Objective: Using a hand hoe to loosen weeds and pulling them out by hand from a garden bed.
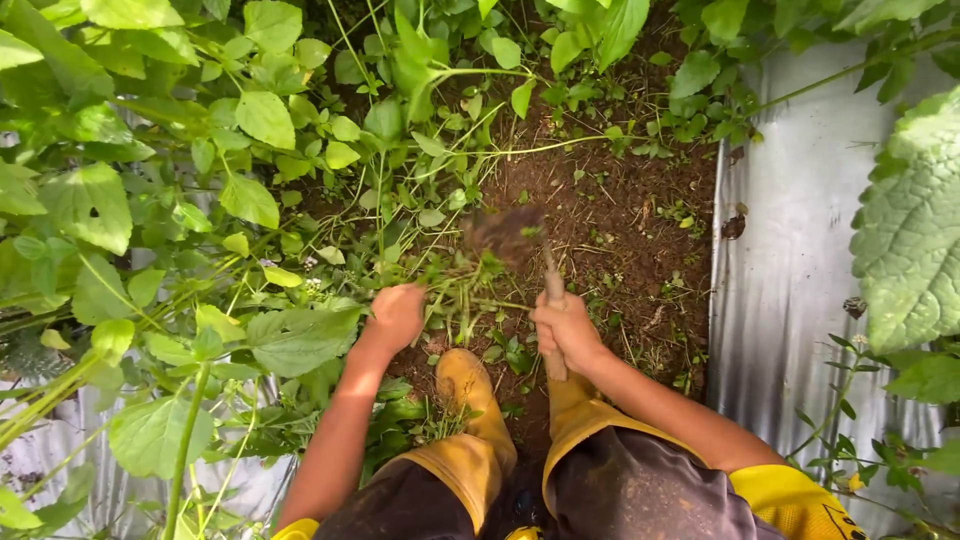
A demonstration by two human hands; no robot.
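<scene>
Hoe (510, 240) blurred, soil-caked blade, wooden handle; right hand (565, 330) fingers gripping handle; left hand (397, 315) fingers clutching weeds (455, 285).

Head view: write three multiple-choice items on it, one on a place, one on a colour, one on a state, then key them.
1. Where is the corrugated metal sheet?
A. right of the soil
B. under the boots
C. in the left hand

2. What colour are the boots?
A. red
B. yellow
C. white

3. What does the right hand do?
A. hangs open
B. rests on the knee
C. grips the hoe handle

Key: A, the sheet borders the soil's right edge; B, both boots show yellow; C, fingers wrap the wooden handle.
</scene>
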